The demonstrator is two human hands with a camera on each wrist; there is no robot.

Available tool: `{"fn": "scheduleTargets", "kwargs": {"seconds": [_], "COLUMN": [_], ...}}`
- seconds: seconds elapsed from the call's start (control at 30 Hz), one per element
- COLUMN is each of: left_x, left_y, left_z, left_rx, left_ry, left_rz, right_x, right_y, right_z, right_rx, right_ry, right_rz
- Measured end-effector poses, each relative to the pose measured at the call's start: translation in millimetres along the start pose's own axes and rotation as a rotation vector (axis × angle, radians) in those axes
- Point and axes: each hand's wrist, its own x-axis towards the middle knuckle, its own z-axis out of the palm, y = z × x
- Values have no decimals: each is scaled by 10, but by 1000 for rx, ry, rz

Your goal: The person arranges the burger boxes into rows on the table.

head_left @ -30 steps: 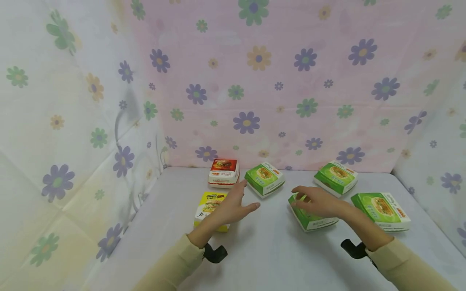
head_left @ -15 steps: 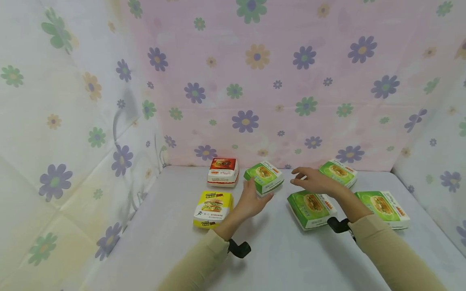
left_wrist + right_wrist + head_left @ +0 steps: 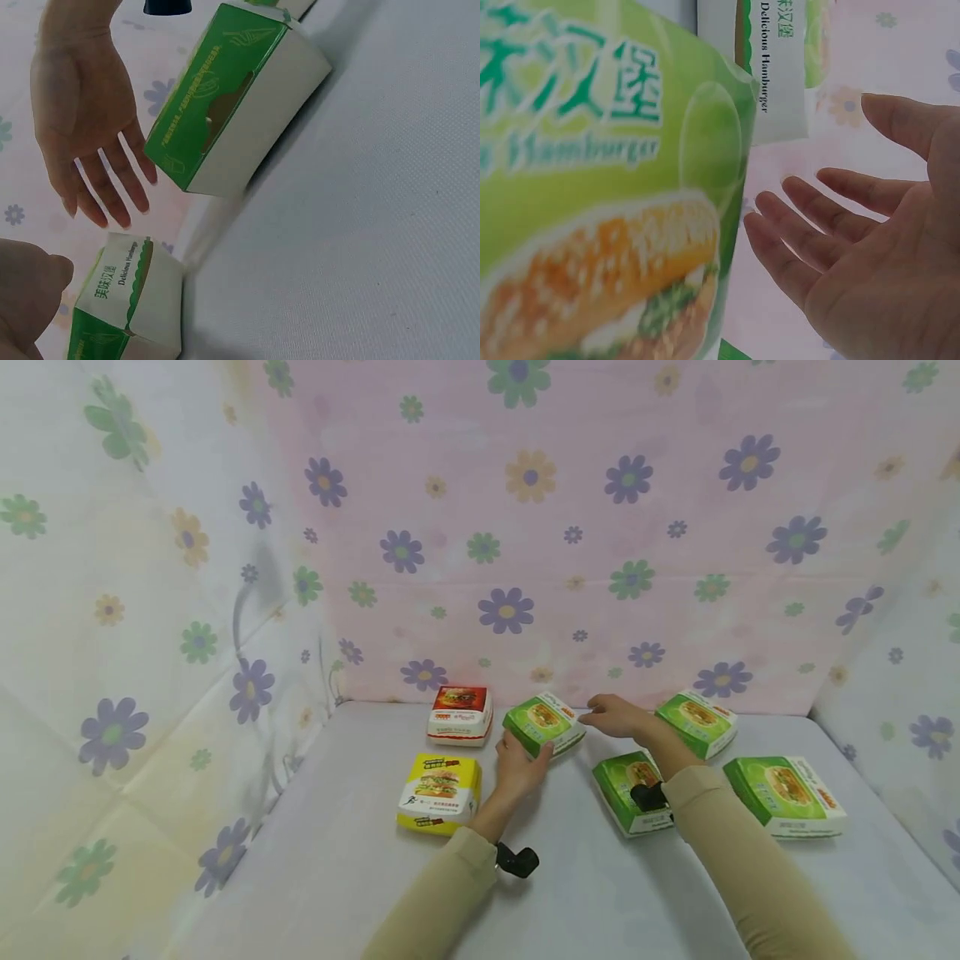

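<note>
Toward the back middle of the table is a green and white hamburger box [image 3: 543,720], turned at an angle. My left hand [image 3: 516,772] is at its near left corner, thumb and fingers spread along two sides. In the left wrist view the thumb [image 3: 34,292] is close beside this box [image 3: 112,289]. On the box's other side is my right hand [image 3: 618,717], its fingertips right by the right corner. The right wrist view shows that hand [image 3: 877,240] with loosely extended fingers, holding nothing. Under the right wrist lies another green hamburger box [image 3: 626,789].
A red and white burger box [image 3: 460,718] stands at the back left, with a yellow burger box [image 3: 438,793] in front of it. Two more green boxes, one further back [image 3: 697,722] and one nearer [image 3: 783,797], lie on the right. Flowered cloth [image 3: 570,543] hangs behind the table.
My left hand has moved right from above the yellow box to the middle green box. My right hand has moved forward and left, from over the nearer green box toward the same box.
</note>
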Motion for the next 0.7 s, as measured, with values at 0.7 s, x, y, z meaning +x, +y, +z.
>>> {"fn": "scheduleTargets", "kwargs": {"seconds": [0.7], "left_x": [130], "left_y": [36], "left_z": [47], "left_rx": [113], "left_ry": [-52], "left_rz": [-93], "right_x": [212], "right_y": [-22], "right_z": [180], "right_rx": [-25], "right_ry": [-52], "right_rz": [67]}}
